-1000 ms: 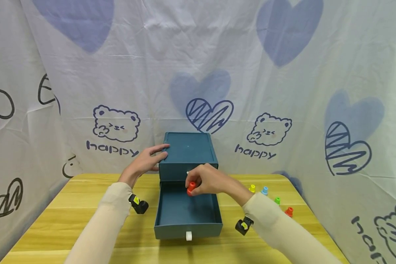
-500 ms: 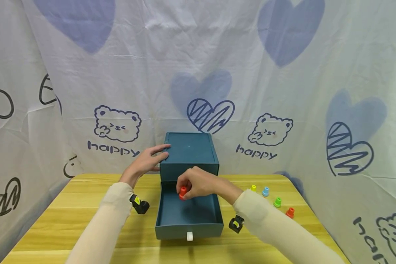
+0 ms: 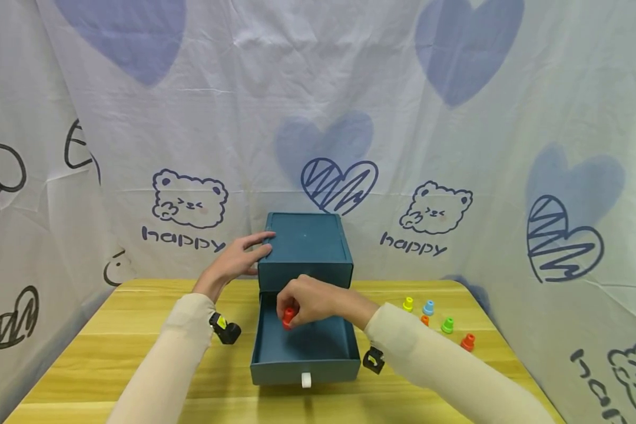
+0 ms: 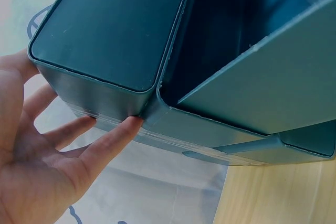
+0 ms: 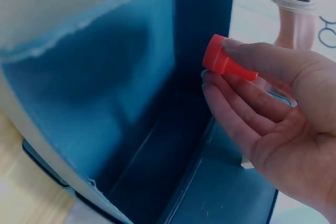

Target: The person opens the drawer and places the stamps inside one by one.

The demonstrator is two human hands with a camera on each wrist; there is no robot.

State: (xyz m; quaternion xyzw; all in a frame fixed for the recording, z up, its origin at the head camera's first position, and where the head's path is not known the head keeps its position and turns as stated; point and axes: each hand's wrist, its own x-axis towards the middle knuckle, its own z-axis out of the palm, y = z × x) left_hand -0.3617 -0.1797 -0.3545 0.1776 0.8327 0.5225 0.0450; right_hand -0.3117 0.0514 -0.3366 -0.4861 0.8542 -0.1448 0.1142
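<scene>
A dark teal two-drawer desktop cabinet [image 3: 308, 238] stands on the table, its lower drawer [image 3: 281, 373] pulled out. My left hand [image 3: 234, 259] rests against the cabinet's left side and top edge; in the left wrist view its extended fingers [image 4: 111, 141] touch the casing. Over the open drawer, my right hand [image 3: 314, 299] pinches a small red cone-shaped piece [image 5: 215, 55] between thumb and fingers. In the right wrist view the piece's wide end points away from the palm, above the drawer's bare floor. Whether the piece touches the drawer is unclear from the head view.
Right of the cabinet, several similar pieces stand on the wooden table [image 3: 191, 377]: yellow [image 3: 408, 304], light blue [image 3: 428, 307], orange [image 3: 425, 320], green [image 3: 447, 325] and red [image 3: 468, 342]. A white knob [image 3: 306, 380] sticks out from the drawer front. A printed cloth [image 3: 265, 88] hangs behind.
My right hand has moved left and slightly lower over the drawer, still pinching the red piece. The orange piece has come into sight from behind the right arm. My left hand stays put.
</scene>
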